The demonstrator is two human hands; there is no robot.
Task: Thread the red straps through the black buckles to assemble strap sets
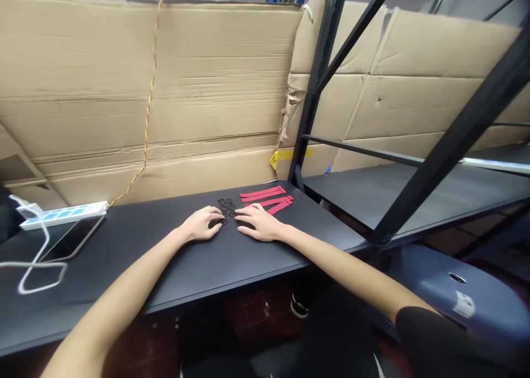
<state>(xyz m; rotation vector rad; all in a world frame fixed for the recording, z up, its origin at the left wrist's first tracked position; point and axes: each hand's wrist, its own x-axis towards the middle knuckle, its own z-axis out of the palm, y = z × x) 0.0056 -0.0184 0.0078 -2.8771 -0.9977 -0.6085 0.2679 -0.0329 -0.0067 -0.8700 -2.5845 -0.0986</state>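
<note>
Left arm: We see the left forearm (111,295) reaching in from the lower left and lying low over the tabletop, angled up toward the middle of the view.
Left hand: The left hand (202,224) lies palm down with its fingers aimed right, toward the right hand.
Left grip: The fingers are loosely spread and gently curved, with the tips at the near edge of the black pieces. We see no pinch.
Right arm: We see the right forearm (343,267) coming in from the lower right, with a black sleeve (439,334) at the frame's edge.
Right hand: The right hand (259,223) also lies palm down, its fingers aimed left.
Right grip: The fingers are slightly spread, not pinching, and the tips are at the black pieces. The hands are near each other, with the pieces between them.
Small parts: The small black parts (226,208) lie in a loose heap, too small for us to name. The heap has no clear long axis.
Strips: The red strips (265,193) lie just beyond the right hand, their long axes running roughly along the table edge. The lower two converge at the right.
Table: A black tabletop (124,273) carries everything.
Left of the table: We see a white power strip (62,215), a phone (72,237) and a white cable (35,273).
Behind: Cardboard sheets (144,91) line a black metal shelf frame (318,74).
</note>
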